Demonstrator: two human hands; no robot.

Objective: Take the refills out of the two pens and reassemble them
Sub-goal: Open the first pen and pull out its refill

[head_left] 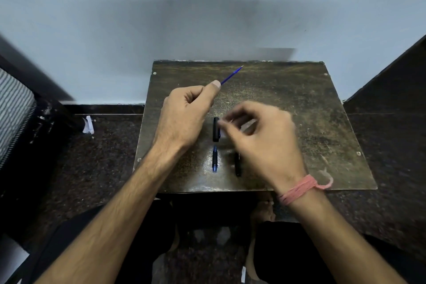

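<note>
Refill [231,75] from pen no. 1 is out: thin blue stick, pinched in my left hand [184,117], fingers clamped on its lower end, tip poking up toward 1 o'clock over the far part of the tabletop [322,108]. My right hand [260,136] is blurred w/ motion at centre, fingers curled in near the top of a black cap [216,129] that lies upright-ish on the tabletop; can't tell if they're pinching anything or just reaching, too smeared. Hands sit close but not touching, left at approx 10 o'clock of the right. Just below the cap, at 6 o'clock of it, lies a blue-black pen section [215,159], and beside that at 3 o'clock a black barrel [238,163], partly under my right wrist w/ the pink thread band [297,189]. So my read: pen 1 is stripped, parts laid out in a column, and I'm mid-way, either parking the refill or going for the next piece. Whether the black barrel is pen 2 or part of pen 1 I can't say. Next move prob. needs the refill set down flat where it won't roll, well apart from the other bits, then both hands free to twist open the remaining pen.
</note>
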